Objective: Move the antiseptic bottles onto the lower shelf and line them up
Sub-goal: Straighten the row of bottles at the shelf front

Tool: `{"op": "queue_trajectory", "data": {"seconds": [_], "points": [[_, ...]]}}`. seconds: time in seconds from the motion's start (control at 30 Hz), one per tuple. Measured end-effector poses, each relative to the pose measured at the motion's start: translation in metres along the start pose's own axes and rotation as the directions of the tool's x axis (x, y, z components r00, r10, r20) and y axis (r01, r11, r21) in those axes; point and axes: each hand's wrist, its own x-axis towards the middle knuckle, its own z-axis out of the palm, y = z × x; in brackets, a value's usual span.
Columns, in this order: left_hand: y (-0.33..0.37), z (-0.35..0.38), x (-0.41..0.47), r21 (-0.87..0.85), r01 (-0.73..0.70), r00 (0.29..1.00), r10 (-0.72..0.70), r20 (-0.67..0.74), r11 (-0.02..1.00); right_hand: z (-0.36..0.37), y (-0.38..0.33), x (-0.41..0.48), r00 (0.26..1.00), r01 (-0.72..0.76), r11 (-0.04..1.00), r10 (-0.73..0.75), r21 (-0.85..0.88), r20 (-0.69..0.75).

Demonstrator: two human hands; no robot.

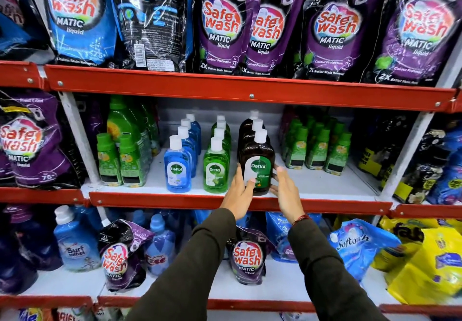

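Three rows of Dettol antiseptic bottles stand on the middle shelf (325, 185): blue ones (177, 168), green ones (215, 168) and brown ones (260, 163), each row running front to back. My left hand (240, 193) lies flat against the left side of the front brown bottle, fingers spread. My right hand (285, 188) is at the bottle's right side, fingers extended, touching or nearly touching it. Neither hand has closed around the bottle, which stands upright at the shelf's front edge.
Small green bottles (317, 145) stand to the right of the brown row, more green bottles (120, 158) to the left. Safewash pouches (220, 25) fill the shelf above. The shelf below holds pouches (246, 258) and blue bottles (75, 243). Red rails (175, 198) edge each shelf.
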Motion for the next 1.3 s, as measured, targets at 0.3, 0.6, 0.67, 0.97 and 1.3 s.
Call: {"op": "queue_trajectory", "data": {"seconds": [0.3, 0.6, 0.67, 0.97, 1.3], "points": [[-0.012, 0.001, -0.029, 0.008, -0.182, 0.950, 0.178, -0.256, 0.983, 0.010, 0.012, -0.019, 0.974, 0.140, 0.988, -0.148, -0.060, -0.173], [-0.034, -0.054, -0.025, -0.279, -0.119, 0.900, -0.015, -0.436, 0.953, 0.087, 0.005, -0.030, 0.976, 0.079, 0.997, -0.074, -0.014, 0.207], [-0.032, -0.065, -0.018, -0.281, -0.057, 0.939, -0.045, -0.342, 0.958, 0.097, 0.004, -0.026, 0.974, 0.043, 0.998, -0.033, -0.038, 0.224], [-0.041, -0.075, -0.010, -0.205, -0.001, 0.974, -0.046, -0.224, 0.979, 0.098, 0.011, -0.012, 0.972, -0.025, 0.999, 0.031, -0.026, 0.235], [-0.040, -0.078, -0.013, -0.084, -0.018, 0.977, -0.001, -0.212, 0.996, 0.104, 0.010, -0.016, 0.988, 0.010, 1.000, -0.007, -0.019, 0.155]]}}
